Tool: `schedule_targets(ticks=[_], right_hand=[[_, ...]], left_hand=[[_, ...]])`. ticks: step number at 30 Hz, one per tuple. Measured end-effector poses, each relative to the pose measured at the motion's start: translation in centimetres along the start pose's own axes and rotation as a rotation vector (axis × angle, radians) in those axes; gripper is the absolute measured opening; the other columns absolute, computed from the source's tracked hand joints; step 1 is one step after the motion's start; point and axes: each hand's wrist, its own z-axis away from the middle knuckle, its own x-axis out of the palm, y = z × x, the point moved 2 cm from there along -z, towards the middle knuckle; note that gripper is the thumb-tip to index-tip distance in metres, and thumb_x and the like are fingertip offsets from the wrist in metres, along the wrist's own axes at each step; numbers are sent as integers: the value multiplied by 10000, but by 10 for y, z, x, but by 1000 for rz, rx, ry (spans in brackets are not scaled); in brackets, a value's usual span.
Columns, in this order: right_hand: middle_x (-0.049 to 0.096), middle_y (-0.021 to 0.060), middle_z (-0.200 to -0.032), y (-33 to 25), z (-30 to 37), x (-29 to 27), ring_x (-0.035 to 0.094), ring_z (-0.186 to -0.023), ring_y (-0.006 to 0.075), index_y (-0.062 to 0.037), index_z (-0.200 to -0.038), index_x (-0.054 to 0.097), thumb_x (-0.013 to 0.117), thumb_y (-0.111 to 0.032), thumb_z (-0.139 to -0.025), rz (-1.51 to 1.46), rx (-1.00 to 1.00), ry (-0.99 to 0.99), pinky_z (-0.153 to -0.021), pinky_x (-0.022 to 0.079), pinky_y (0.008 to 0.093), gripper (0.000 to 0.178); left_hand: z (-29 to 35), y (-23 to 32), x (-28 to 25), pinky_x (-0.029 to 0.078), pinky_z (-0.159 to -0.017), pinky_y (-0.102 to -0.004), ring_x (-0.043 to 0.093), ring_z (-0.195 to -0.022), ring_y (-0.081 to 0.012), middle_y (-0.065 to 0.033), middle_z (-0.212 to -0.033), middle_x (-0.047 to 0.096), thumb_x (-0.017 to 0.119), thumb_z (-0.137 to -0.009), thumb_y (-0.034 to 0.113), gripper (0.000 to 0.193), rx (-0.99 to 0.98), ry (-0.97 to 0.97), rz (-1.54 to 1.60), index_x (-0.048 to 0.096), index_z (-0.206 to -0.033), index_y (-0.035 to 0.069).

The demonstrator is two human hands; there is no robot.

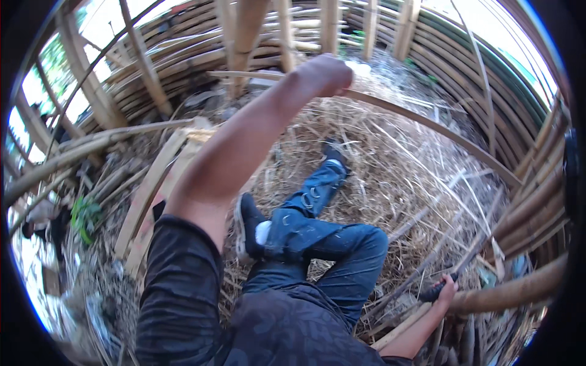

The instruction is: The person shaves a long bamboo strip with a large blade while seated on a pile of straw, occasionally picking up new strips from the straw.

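My left hand [331, 74] is raised in front of me, its fingers wrapped round a long, thin bamboo strip [421, 121]. The strip runs from the upper left, through my fist, and bends down toward the right side. Low on the right, my right hand [448, 289] grips the dark handle of a machete-like knife [470, 255]. Its long blade points up and away, toward the bamboo poles. The blade and the strip are apart where both show. My legs in blue trousers [342, 244] are folded on the shavings before me.
Bamboo shavings [378, 158] cover the ground. A wooden board [152, 195] leans at the left, beside a green plant [85, 216]. Stacked bamboo poles [494, 97] and upright posts [329, 27] wall the far and right sides. A thick bamboo pole [513, 290] lies just beside my right hand.
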Motion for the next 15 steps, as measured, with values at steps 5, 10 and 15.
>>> schedule_targets(ticks=[5,10,15], right_hand=[[522,10,-687,7,31,26,502,-536,109,-64,-860,534,624,-136,-823,-236,147,-194,-493,467,251,121],[516,16,-726,2,75,80,534,-573,100,-29,-922,500,564,-94,-894,-867,450,-578,-548,530,242,95],[502,22,-701,-3,102,110,548,-567,111,-41,-872,471,544,-82,-904,-934,347,-522,-558,545,251,90]], left_hand=[[42,9,30,561,-787,-381,697,-855,-220,-51,-824,708,621,-840,151,131,105,298,-237,714,-765,96],[89,36,64,531,-750,-362,647,-718,-171,16,-605,606,636,-752,178,155,47,551,-183,632,-598,184],[83,98,116,459,-843,-290,592,-780,-94,95,-668,612,655,-808,204,159,104,465,-416,628,-651,196]])
